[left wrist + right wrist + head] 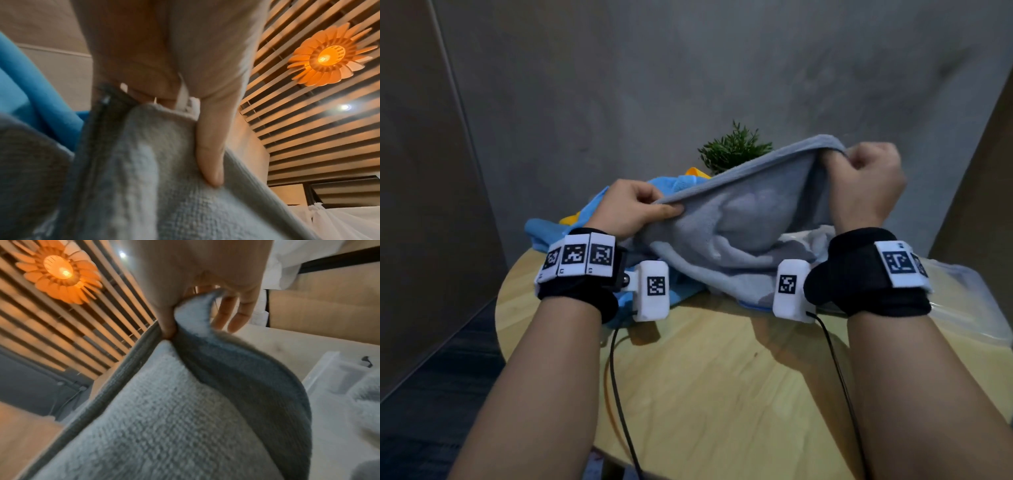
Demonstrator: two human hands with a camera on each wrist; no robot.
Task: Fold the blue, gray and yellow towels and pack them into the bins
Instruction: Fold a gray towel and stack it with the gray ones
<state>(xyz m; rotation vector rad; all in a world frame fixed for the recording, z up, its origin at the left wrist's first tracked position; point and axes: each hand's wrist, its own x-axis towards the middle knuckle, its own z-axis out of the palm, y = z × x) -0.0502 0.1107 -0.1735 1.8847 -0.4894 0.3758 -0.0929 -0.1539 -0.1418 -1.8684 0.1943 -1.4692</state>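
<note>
A gray towel point(750, 219) hangs lifted over the round wooden table point(715, 377), its lower part draped on the pile. My left hand point(654, 205) pinches its left top edge, thumb pressed on the cloth point(209, 162). My right hand point(859, 178) grips the right top corner higher up, the cloth point(185, 386) bunched in its curled fingers. A blue towel point(558, 229) lies crumpled behind and under the gray one; bits of a yellow towel point(570, 219) peek out of it. A clear plastic bin point(962, 301) stands at the right, partly hidden by my right wrist.
A small green plant point(732, 147) stands behind the towels by the gray wall. Two cables point(619, 394) trail from the wrist cameras over the table's near side. The bin's wall point(329, 369) shows below the right hand.
</note>
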